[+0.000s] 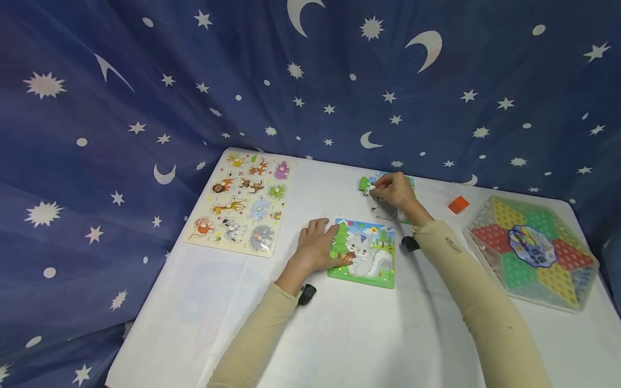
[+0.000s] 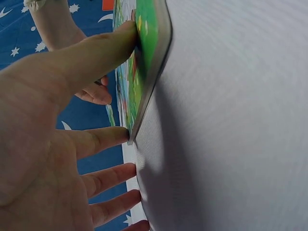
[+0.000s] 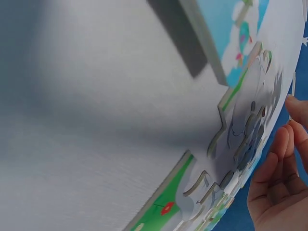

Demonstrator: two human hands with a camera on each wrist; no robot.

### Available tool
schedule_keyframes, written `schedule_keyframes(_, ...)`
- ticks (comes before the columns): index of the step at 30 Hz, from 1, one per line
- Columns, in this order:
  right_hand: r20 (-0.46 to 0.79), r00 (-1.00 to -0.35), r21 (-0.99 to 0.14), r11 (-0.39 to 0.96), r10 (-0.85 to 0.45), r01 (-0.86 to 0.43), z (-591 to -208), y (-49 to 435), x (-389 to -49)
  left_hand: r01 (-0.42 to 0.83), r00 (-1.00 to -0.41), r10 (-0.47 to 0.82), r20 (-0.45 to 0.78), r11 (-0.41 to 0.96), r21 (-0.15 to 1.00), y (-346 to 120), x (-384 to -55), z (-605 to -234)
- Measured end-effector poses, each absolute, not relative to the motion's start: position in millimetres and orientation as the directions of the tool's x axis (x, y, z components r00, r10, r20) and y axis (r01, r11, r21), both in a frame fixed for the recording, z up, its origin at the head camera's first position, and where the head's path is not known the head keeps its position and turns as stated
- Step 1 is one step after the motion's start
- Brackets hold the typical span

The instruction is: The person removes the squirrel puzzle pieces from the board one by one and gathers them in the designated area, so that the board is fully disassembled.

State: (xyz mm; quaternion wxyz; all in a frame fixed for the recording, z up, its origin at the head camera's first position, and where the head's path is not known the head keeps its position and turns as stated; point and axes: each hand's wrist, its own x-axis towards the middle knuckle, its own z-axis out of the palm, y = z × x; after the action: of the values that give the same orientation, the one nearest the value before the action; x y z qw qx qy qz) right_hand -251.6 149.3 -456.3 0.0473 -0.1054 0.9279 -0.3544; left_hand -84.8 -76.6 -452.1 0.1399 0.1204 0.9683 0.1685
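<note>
The squirrel puzzle [image 1: 361,265] is a flat, squarish board with rounded corners, its smooth printed top showing a pale grey squirrel, green trees and grass. Seen edge-on from the left wrist, its side is a plain greyish band. It lies on a white surface [image 1: 368,334], whose covering looks matt and finely woven.

The left hand [image 1: 317,248] is at the board's left side, spread wide: the thumb lies across the printed top, the index finger reaches its edge, and the other fingers fan out beside it. It has hold of nothing.

Beyond the board, the right hand [image 1: 395,189] has its thumb and fingertips drawn together, pinching a thin jigsaw piece [image 1: 365,185] with a green tree on it; the exact grip is partly hidden. Near and beneath this hand are loose puzzle pieces [image 3: 168,197], flat, with curved interlocking outlines and pale cut edges; one carries a red flower on green.

To the left is a cream rectangular animal puzzle [image 1: 201,240] with shaped figures. To the right sit an orange-red block [image 1: 458,205] and a hexagonal Chinese checkers board [image 1: 533,248] with dimpled coloured areas and clear corners. Behind hangs a creased navy cloth [image 1: 145,108] with pale stars and moons.
</note>
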Motion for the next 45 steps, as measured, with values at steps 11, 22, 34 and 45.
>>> schedule_keyframes(11,-0.041,-0.991,-0.685,0.725,-0.127,-0.065,-455.4,145.8,-269.2,0.192,-0.931,0.285,-0.228,0.914,0.357,-78.8,-83.0,-451.8)
schedule_keyframes(22,-0.085,-0.993,-0.664,0.747,-0.082,-0.005,-453.1,140.0,-278.5,0.211,-0.929,0.3,-0.216,0.911,0.354,-79.5,-82.8,-452.9)
schedule_keyframes(34,-0.098,-0.991,-0.651,0.759,-0.093,-0.007,-457.8,136.4,-281.8,0.209,-0.929,0.296,-0.223,0.916,0.344,-80.3,-82.8,-455.0)
schedule_keyframes(45,-0.156,-0.987,-0.633,0.772,-0.047,0.063,-457.7,134.4,-282.1,0.21,-0.929,0.298,-0.218,0.913,0.351,-80.2,-83.0,-453.8)
